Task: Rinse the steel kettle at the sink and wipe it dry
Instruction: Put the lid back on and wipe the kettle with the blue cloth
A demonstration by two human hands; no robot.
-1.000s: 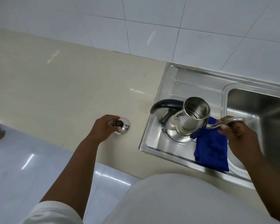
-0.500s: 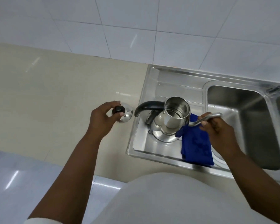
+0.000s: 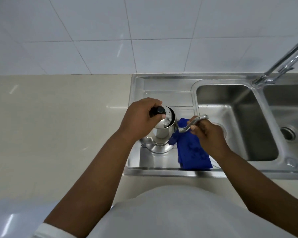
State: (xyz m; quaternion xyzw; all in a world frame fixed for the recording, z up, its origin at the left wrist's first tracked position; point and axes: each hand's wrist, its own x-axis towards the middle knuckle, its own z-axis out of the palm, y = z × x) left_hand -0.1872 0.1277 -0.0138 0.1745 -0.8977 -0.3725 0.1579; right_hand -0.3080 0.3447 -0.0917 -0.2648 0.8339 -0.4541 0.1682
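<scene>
The steel kettle (image 3: pixel 162 137) stands on the sink's drainboard (image 3: pixel 162 88). My left hand (image 3: pixel 141 117) pinches the black knob of the kettle's lid (image 3: pixel 169 115) and holds the lid tilted against the kettle's mouth, partly covering it. My right hand (image 3: pixel 208 133) grips the kettle's thin curved spout (image 3: pixel 199 118) to the right of the body. A blue cloth (image 3: pixel 193 155) lies flat on the drainboard, right of the kettle and under my right wrist. My left hand hides the kettle's black handle.
The left sink basin (image 3: pixel 230 117) lies right of the drainboard, and a second basin (image 3: pixel 291 117) with a drain is beyond it. A steel faucet (image 3: pixel 282 60) rises at the back right. Beige countertop (image 3: pixel 58 126) extends left. A white tiled wall is behind.
My left hand lifted the lid off the counter and carried it right, onto the kettle's mouth. My right hand kept hold of the spout. The view shifted right.
</scene>
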